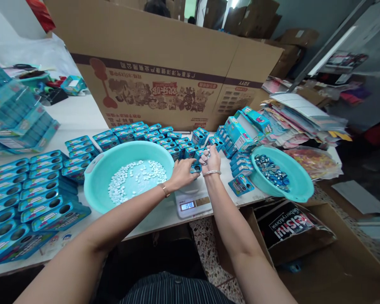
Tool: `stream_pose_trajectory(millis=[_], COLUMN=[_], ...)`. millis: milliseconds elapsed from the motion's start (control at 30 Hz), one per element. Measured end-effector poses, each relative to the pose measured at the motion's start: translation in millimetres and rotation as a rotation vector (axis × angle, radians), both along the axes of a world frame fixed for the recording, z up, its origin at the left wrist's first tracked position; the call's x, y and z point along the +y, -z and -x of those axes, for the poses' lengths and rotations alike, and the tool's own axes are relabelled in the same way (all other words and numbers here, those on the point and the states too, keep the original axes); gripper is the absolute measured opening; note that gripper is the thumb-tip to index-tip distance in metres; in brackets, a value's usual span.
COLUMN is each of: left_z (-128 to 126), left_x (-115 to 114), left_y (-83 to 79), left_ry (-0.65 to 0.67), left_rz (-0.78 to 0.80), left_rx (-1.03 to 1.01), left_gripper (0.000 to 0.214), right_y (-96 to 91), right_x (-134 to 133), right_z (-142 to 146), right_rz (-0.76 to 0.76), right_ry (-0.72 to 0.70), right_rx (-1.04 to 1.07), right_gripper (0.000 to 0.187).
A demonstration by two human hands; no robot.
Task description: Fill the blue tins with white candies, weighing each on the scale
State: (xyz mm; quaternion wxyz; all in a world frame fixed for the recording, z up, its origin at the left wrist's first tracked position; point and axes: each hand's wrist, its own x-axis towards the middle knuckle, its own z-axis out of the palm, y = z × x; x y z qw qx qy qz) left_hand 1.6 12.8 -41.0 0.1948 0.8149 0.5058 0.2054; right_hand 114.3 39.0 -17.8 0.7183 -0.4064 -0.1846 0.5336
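My left hand (183,173) is curved around a small blue box (195,169) with a round opening in its top, above the digital scale (194,203). Just right of it, my right hand (210,160) is closed in a fist, with white candies showing between its fingers. The scale's display is lit, though its pan is mostly hidden by my left hand. Left of both hands, a turquoise basin (93,185) holds loose white candies (120,179). Behind my hands, several similar blue boxes (153,136) stand in rows.
A second turquoise basin (299,179) contains shiny blue and silver caps (270,171). Rows of blue boxes (44,194) fill the left of the table. A large carton (177,55) rises behind; an open carton (345,261) sits low at right. Paper stacks (297,122) lie beyond the basin.
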Motion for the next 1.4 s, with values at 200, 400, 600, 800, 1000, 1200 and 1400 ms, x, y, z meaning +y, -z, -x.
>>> stream_pose_trajectory(millis=[200, 400, 600, 800, 1000, 1200, 1400], left_z=[1.6, -17.7, -82.1, -117.0, -160.2, -186.6, -109.3], left_x=[-0.5, -1.8, 13.8, 25.2, -10.4, -25.0, -26.7], left_y=[2.7, -2.3, -6.4, 13.6, 25.7, 24.6, -17.6], left_ry=[0.001, 0.161, 0.249, 0.172, 0.591, 0.676, 0.422], left_rz=[-0.050, -0.198, -0.329, -0.326, -0.405, -0.368, -0.368], left_rx=[0.092, 0.219, 0.158, 0.290, 0.219, 0.303, 0.173], left_gripper=[0.051, 0.032, 0.035, 0.045, 0.078, 0.038, 0.034], right_y=[-5.8, -1.0, 22.2, 24.9, 21.4, 16.7, 20.4], right_x=[-4.0, -43.1, -96.9, -143.7, -163.7, -164.6, -174.2], right_z=[-19.9, -83.8, -123.0, -157.8, -177.0, -169.3, -176.0], right_rz=[-0.005, -0.102, -0.191, -0.247, -0.259, -0.248, -0.250], right_ry=[-0.055, 0.074, 0.141, 0.293, 0.350, 0.357, 0.359], right_rx=[0.138, 0.288, 0.280, 0.321, 0.232, 0.250, 0.314], right_gripper=[0.034, 0.029, 0.026, 0.021, 0.024, 0.022, 0.023])
